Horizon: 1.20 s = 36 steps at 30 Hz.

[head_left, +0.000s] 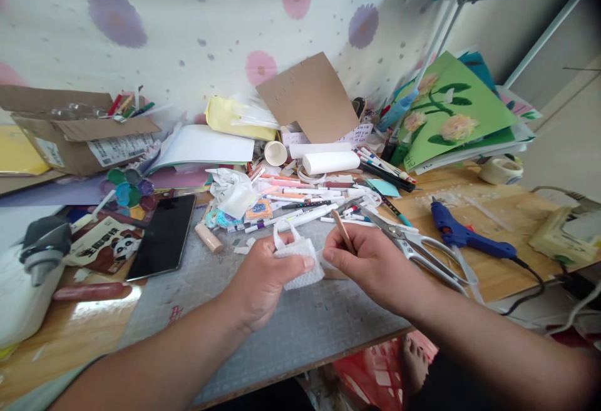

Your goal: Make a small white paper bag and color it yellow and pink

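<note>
My left hand is closed on a small white textured bag with a looped handle, the thumb pressed across its front. Just to the right, my right hand is closed around a thin, flat brown stick that slants up between thumb and fingers. The right fingertips are close to the bag's right side; whether they also pinch part of it cannot be made out. Both hands are above a grey cutting mat. Large scissors lie beside and partly behind my right wrist.
A blue glue gun with a cord lies at the right. Markers and crumpled white paper clutter the area behind my hands. On the left are a black phone, a white bottle and a cardboard box.
</note>
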{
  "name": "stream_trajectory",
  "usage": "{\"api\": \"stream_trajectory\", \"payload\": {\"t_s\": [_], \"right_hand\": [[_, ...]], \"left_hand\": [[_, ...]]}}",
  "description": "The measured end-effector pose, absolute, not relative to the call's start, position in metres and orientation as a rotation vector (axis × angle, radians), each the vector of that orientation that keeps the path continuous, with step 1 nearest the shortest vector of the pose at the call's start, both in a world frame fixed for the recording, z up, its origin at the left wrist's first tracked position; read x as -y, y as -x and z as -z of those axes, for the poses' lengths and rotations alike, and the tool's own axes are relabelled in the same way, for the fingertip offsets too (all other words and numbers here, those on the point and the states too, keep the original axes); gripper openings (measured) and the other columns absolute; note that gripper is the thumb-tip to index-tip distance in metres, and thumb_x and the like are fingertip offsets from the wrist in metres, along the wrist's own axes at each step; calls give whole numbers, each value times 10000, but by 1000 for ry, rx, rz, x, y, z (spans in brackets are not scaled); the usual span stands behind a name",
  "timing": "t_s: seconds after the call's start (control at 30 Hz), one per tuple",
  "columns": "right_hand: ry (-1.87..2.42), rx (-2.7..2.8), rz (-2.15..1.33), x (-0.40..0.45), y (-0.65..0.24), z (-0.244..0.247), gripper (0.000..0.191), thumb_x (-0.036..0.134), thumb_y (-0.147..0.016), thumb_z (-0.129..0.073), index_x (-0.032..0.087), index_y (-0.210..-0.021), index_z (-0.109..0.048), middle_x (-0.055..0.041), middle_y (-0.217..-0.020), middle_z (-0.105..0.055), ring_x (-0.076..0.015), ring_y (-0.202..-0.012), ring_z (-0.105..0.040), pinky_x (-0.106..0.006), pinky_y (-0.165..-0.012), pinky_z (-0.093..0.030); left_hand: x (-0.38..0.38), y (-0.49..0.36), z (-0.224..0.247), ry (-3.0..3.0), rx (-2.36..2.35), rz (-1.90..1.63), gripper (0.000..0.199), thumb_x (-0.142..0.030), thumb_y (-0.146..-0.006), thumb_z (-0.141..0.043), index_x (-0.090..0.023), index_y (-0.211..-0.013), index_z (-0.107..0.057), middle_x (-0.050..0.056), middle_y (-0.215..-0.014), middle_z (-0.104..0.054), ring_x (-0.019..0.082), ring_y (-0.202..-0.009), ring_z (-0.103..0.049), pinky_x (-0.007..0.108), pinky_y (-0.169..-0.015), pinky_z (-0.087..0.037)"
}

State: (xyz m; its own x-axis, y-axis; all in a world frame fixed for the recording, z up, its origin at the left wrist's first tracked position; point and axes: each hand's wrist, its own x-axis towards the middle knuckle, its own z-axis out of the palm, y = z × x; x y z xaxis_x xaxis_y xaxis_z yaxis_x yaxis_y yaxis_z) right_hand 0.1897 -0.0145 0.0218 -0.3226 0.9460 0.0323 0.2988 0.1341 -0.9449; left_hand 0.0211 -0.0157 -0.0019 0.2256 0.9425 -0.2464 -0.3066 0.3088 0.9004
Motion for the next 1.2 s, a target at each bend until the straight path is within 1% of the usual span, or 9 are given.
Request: {"api": "stream_trajectory", "payload": {"t_s": [0.17,0.37,0.67,0.77,0.87,0.97,1.03,1.1,1.2], "right_hand": [[1186,1729,-1201,16,-191,-20,137,217,-787,-538,189,-661,-492,53,-586,-447,-93,-533,-391,-217,-497,-319],[1204,1714,-1215,16,-192,-18,139,230,-792,-530,192,-669,-479,49,-599,-441,-99,-546,-389,-226,-512,-324],[1203,1679,-1243,16,-190,-17,148,218,-811,-535,188,-678,-479,52,-601,-421,-95,-549,-358,-227,-508,-303],[1160,1570,-1357,15,-193,-15,158,275,-824,-564,183,-710,-505,59,-592,-417,-87,-518,-352,-224,-483,-293],[1106,1351,-1488,13,-198,-12,209,385,-822,-592,181,-799,-554,63,-618,-428,-74,-478,-339,-225,-463,-297],[1151,1231,-1523,12,-199,-10,300,453,-756,-666,184,-850,-572,65,-648,-447,-63,-459,-321,-225,-444,-270],[1208,1313,-1511,13,-195,-11,350,444,-677,-742,173,-824,-575,55,-654,-476,-72,-496,-353,-228,-469,-279],[1242,1414,-1491,15,-190,-11,369,424,-610,-787,165,-739,-558,42,-641,-489,-87,-543,-380,-235,-507,-296],[1215,1438,-1490,14,-190,-12,345,443,-654,-721,187,-681,-492,46,-608,-463,-90,-539,-369,-236,-505,-289]], "left_hand": [[15,-21,2,-826,-939,-1011,284,-172,-559,-781,-151,-826,-687,13,-739,-705,154,-670,-627,258,-665,-468],[16,-21,1,-793,-982,-990,315,-176,-525,-795,-142,-813,-672,5,-698,-689,138,-640,-608,240,-625,-460],[15,-21,4,-787,-922,-988,315,-183,-560,-802,-156,-843,-666,5,-741,-693,138,-681,-613,240,-656,-468],[14,-22,6,-786,-917,-1010,321,-192,-598,-801,-161,-887,-664,10,-789,-697,140,-716,-612,250,-698,-466],[14,-24,5,-778,-879,-1026,293,-225,-681,-770,-166,-948,-666,27,-868,-700,146,-770,-612,266,-751,-461],[15,-27,5,-752,-859,-1044,229,-237,-728,-748,-173,-932,-668,31,-909,-695,142,-799,-604,257,-766,-454],[16,-28,5,-742,-835,-1045,215,-240,-738,-747,-174,-926,-667,32,-915,-689,141,-812,-598,248,-761,-453],[17,-28,7,-738,-786,-1039,221,-243,-736,-752,-172,-928,-666,35,-912,-681,141,-816,-595,248,-763,-456],[15,-25,9,-714,-739,-1014,243,-248,-702,-781,-176,-893,-649,24,-876,-663,135,-783,-589,245,-732,-465]]}}
